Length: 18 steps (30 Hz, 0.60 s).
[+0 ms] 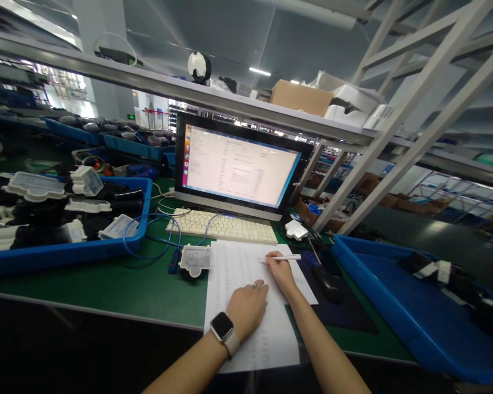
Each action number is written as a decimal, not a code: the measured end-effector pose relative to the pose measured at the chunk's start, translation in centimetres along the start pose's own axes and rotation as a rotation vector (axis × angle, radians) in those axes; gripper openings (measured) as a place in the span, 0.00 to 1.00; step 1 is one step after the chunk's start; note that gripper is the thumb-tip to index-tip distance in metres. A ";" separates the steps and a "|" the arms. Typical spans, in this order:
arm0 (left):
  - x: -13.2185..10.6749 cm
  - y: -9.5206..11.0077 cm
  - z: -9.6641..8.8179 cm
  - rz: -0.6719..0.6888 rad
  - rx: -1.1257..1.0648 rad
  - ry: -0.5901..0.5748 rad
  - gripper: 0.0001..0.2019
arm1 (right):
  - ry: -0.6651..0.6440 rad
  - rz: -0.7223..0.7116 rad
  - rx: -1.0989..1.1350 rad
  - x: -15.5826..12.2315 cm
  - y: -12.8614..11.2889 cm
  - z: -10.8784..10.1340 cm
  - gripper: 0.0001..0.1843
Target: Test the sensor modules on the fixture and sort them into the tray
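My right hand [280, 272] grips a slim white pen [291, 257] over the upper right of a printed paper sheet [234, 273]. My left hand [248, 306] lies on the lower middle of the paper, palm down and fingers slightly bent, with a watch [222, 327] on its wrist. Another white sheet [308, 290] shows under the right side of the first. Left of the paper sits a white, labelled module [195, 259], beside a small dark blue connector [173, 261] on a blue cable. The writing on the sheets is too blurred to read.
Behind the paper are a cream keyboard [225, 226] and a lit monitor [238, 164]. A black mouse [327, 284] rests on a dark mat at the right. Blue bins [139, 241] with white and black parts flank the table, the right bin [378, 306] close by. A shelf [230, 101] crosses above.
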State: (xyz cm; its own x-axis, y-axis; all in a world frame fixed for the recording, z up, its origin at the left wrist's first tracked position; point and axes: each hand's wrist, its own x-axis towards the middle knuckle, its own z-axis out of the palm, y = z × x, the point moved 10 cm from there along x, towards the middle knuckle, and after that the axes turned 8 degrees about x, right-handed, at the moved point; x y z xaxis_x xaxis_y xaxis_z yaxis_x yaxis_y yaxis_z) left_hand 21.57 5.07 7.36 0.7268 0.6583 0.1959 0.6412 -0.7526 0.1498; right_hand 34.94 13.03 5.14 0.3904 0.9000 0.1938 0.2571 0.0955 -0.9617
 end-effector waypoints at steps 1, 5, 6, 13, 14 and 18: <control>0.7 0.3 0.6 -0.025 0.013 -0.018 0.18 | 0.017 -0.020 -0.018 -0.1 -0.1 -0.2 0.10; 1.9 0.4 1.9 -0.076 0.053 -0.045 0.18 | 0.062 -0.065 -0.104 -0.8 -0.8 -0.9 0.10; 1.9 0.3 2.0 -0.075 0.059 -0.050 0.18 | 0.069 -0.072 -0.123 -0.9 -1.0 -0.9 0.10; 1.8 0.3 2.0 -0.066 0.067 -0.050 0.17 | 0.047 -0.084 -0.206 -1.2 -0.7 -0.7 0.11; 1.8 0.3 2.0 -0.068 0.066 -0.049 0.17 | 0.041 -0.082 -0.211 -1.2 -0.6 -0.6 0.11; 1.8 0.2 1.8 -0.081 0.062 -0.051 0.17 | 0.030 -0.080 -0.222 -1.2 -0.5 -0.5 0.11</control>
State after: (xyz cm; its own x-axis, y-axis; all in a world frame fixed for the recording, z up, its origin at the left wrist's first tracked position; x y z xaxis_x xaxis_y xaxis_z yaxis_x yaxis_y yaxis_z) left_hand 23.50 6.14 6.03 0.6828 0.7179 0.1357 0.7109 -0.6957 0.1030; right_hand 34.80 11.67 5.49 0.3858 0.8802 0.2765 0.4749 0.0674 -0.8774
